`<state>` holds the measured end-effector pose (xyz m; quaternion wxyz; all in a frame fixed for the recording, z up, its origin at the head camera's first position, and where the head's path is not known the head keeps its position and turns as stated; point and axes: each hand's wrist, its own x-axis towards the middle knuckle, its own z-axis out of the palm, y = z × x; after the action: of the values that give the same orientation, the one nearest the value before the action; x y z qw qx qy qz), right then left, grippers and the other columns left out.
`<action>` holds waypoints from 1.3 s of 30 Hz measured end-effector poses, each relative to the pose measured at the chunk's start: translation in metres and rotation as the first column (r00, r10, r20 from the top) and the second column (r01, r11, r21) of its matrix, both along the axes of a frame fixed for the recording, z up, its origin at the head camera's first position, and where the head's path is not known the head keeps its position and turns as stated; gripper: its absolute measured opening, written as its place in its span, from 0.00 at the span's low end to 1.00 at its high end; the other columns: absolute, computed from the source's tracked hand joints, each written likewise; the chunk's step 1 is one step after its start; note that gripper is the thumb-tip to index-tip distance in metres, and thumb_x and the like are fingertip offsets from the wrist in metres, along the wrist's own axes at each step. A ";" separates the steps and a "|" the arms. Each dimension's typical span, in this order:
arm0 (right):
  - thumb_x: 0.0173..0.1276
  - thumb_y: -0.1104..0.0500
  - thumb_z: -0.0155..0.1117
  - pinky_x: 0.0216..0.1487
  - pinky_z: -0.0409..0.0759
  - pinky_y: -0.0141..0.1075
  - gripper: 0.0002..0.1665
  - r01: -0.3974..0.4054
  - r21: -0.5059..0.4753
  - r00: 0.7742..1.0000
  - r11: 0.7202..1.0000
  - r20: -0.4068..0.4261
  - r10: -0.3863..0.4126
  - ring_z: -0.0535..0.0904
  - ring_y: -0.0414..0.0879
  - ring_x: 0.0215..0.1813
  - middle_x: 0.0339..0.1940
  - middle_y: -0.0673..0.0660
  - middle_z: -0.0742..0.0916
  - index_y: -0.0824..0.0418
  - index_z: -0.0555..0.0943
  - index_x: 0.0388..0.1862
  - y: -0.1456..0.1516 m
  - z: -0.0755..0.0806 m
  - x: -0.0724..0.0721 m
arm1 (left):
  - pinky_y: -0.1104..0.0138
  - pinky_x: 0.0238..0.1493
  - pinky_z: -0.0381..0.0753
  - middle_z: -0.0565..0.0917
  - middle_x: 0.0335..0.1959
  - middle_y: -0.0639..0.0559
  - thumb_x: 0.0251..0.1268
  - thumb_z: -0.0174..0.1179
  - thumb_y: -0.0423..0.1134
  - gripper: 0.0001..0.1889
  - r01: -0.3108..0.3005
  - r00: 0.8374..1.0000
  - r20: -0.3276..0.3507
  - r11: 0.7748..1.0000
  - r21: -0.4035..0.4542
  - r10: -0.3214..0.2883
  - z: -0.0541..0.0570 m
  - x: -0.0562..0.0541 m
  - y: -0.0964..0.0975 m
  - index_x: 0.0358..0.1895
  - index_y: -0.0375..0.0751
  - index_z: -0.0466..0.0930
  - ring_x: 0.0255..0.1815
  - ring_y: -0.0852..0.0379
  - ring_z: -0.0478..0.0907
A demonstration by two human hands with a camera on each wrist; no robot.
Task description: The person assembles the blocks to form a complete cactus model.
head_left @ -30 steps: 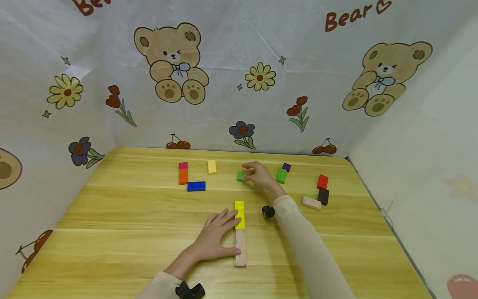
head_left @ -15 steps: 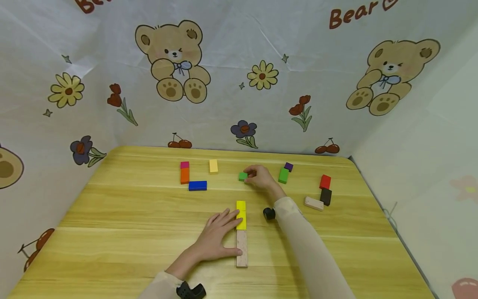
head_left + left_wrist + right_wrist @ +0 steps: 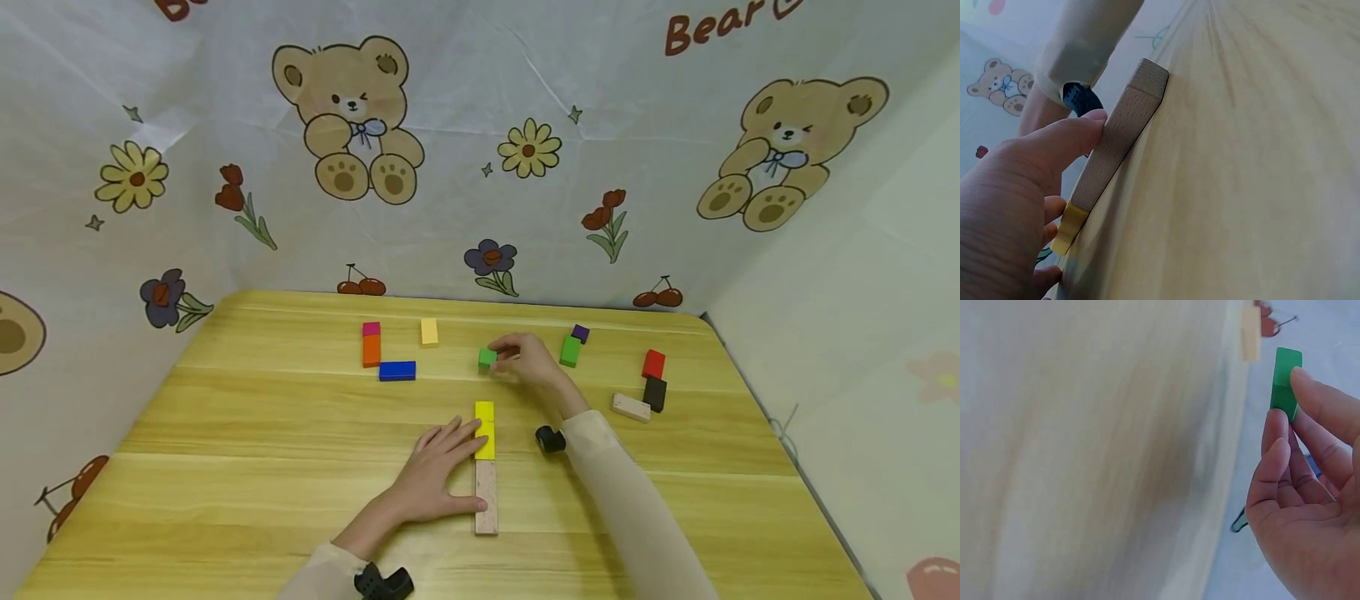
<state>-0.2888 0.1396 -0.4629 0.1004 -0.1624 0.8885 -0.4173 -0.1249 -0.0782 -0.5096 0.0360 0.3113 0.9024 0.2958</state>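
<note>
My right hand [image 3: 527, 360] pinches a small green block [image 3: 487, 359] between thumb and fingers at the back middle of the table. In the right wrist view this green block [image 3: 1285, 384] shows above the table surface. My left hand [image 3: 431, 479] lies with fingers spread beside a straight row of blocks. Its fingertips touch the yellow blocks [image 3: 486, 410] at the far end, while the thumb touches the plain wooden block [image 3: 487, 492] at the near end. The left wrist view shows the thumb against the wooden block [image 3: 1116, 147], with the yellow block [image 3: 1071, 226] adjoining it.
Back left stand pink [image 3: 371, 328], orange [image 3: 371, 352], blue [image 3: 397, 371] and pale yellow [image 3: 429, 333] blocks. To the right are purple [image 3: 581, 333], green [image 3: 570, 352], red [image 3: 654, 364], black [image 3: 655, 394] and plain wooden [image 3: 631, 407] blocks. A patterned cloth backs the table.
My right hand closed on the small green block and has lifted it slightly, its wrist shifting a little right and nearer. The left hand stays in place on the row.
</note>
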 end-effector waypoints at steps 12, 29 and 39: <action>0.61 0.64 0.71 0.46 0.80 0.36 0.18 -0.105 0.020 0.994 0.994 0.012 0.105 0.81 0.46 0.41 0.41 0.58 0.87 0.64 0.84 0.51 0.001 0.001 0.030 | 0.44 0.76 0.47 0.54 0.80 0.55 0.54 0.60 0.71 0.46 -0.002 1.000 -0.005 1.000 -0.008 0.002 -0.003 -0.001 0.000 0.74 0.52 0.64 0.81 0.46 0.47; 0.60 0.65 0.71 0.40 0.79 0.31 0.18 -0.131 0.033 0.987 0.991 0.104 0.127 0.79 0.42 0.38 0.41 0.58 0.87 0.66 0.84 0.51 0.000 -0.003 0.035 | 0.43 0.75 0.48 0.56 0.79 0.55 0.54 0.61 0.70 0.45 -0.007 1.000 -0.012 1.000 0.010 0.007 -0.003 -0.001 0.000 0.73 0.51 0.65 0.80 0.45 0.48; 0.61 0.66 0.70 0.40 0.79 0.30 0.18 -0.177 -0.004 0.979 0.984 0.102 0.176 0.80 0.42 0.38 0.42 0.60 0.87 0.68 0.84 0.51 0.003 -0.005 0.034 | 0.43 0.75 0.48 0.56 0.79 0.54 0.54 0.62 0.69 0.45 -0.002 1.000 -0.009 1.000 0.012 0.002 -0.002 -0.001 0.000 0.73 0.51 0.65 0.80 0.45 0.48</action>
<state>-0.2550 0.1424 -0.4680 0.1827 -0.2188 0.8654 -0.4120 -0.1257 -0.0782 -0.5115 0.0296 0.3118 0.9012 0.2996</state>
